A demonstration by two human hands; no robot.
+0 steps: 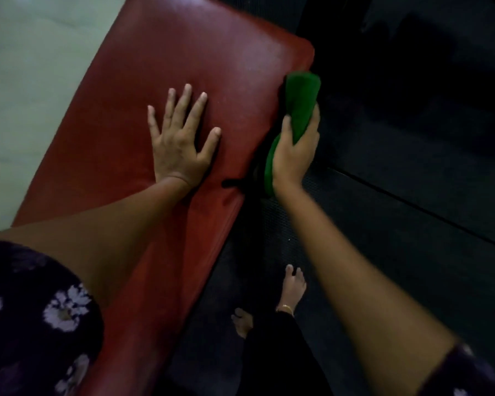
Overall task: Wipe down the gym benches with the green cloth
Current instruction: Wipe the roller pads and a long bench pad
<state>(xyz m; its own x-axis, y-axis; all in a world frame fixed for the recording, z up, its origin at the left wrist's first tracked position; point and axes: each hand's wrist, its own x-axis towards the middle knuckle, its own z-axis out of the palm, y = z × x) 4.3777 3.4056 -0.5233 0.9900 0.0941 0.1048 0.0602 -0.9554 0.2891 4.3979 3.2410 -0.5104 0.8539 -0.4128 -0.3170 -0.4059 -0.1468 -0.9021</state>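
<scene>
A red padded gym bench (217, 50) runs diagonally from lower left to upper right. My left hand (180, 138) lies flat on its top with fingers spread and straight. My right hand (296, 155) grips the green cloth (300, 98) against the bench's right side edge, thumb over the cloth and fingers wrapped behind it. The cloth reaches from near the bench's far corner down past my wrist.
Dark rubber floor mats (412, 195) lie right of the bench, with a seam running diagonally. Pale tiled floor (32, 67) lies to the left. My bare feet (292, 290) stand on the mat beside the bench. A dark bracket (235, 182) sticks out under the bench edge.
</scene>
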